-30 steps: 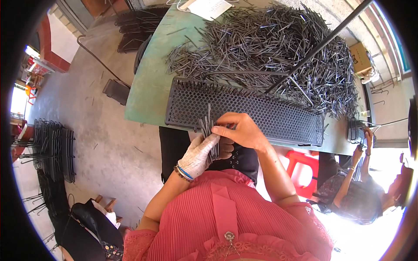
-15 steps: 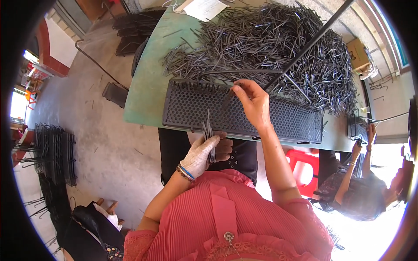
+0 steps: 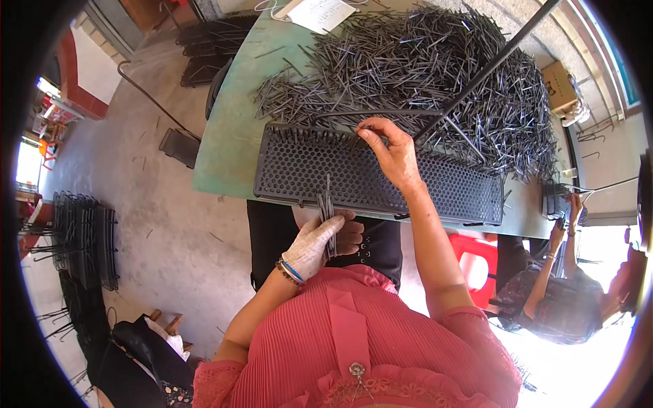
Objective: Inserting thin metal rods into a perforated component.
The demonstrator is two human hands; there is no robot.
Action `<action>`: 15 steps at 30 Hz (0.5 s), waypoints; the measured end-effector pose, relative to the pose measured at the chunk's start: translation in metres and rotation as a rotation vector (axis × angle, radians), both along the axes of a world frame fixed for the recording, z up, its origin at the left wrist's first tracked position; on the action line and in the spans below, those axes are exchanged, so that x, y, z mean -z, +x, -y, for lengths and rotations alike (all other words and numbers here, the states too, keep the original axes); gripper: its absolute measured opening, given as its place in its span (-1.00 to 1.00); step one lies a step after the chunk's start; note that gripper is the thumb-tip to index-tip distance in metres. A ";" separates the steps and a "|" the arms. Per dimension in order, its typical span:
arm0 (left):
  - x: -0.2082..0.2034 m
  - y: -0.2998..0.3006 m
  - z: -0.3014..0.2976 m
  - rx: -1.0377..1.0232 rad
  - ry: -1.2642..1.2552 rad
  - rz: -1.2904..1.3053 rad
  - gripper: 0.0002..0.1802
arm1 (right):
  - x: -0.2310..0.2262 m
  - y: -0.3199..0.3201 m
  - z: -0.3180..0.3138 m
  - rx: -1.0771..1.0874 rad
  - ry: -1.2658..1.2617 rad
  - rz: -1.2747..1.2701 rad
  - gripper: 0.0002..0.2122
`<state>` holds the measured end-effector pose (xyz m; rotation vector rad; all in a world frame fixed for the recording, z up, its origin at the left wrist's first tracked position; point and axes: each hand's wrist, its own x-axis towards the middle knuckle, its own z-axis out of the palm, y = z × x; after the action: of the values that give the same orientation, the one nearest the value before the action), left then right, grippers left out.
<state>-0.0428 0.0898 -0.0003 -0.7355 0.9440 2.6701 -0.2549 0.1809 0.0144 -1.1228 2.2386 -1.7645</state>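
R hand (image 3: pixel 396 155) moved up over panel (image 3: pixel 306 170), w/ rods (image 3: pixel 327 206) in L hand (image 3: pixel 311 243).

A head-worn fisheye looks steeply down on the nearby table (image 3: pixel 230 139).

Grey floor (image 3: pixel 173 217) left of the green-topped table (image 3: pixel 228 146); from my remote station I note a red stool (image 3: pixel 471 243) and white glare (image 3: pixel 564 374) at right, window (image 3: pixel 624 71) far right, red-edged white wall (image 3: pixel 88 71) far left

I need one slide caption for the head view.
Gloved left hand holds dark rods; bare right hand is at a perforated tray.
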 end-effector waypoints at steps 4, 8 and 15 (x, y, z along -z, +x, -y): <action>-0.001 0.000 0.001 0.013 -0.001 -0.004 -0.62 | 0.001 -0.003 0.000 -0.041 -0.011 0.001 -0.86; -0.002 0.001 0.001 0.013 -0.012 0.000 -0.62 | 0.007 -0.006 0.001 -0.065 -0.033 0.011 -0.86; -0.001 0.000 0.001 0.021 -0.010 0.001 -0.62 | 0.001 -0.009 -0.002 -0.049 0.028 -0.058 -0.85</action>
<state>-0.0427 0.0889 0.0004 -0.7247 0.9599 2.6484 -0.2639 0.1831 0.0131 -1.2272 2.2401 -1.6980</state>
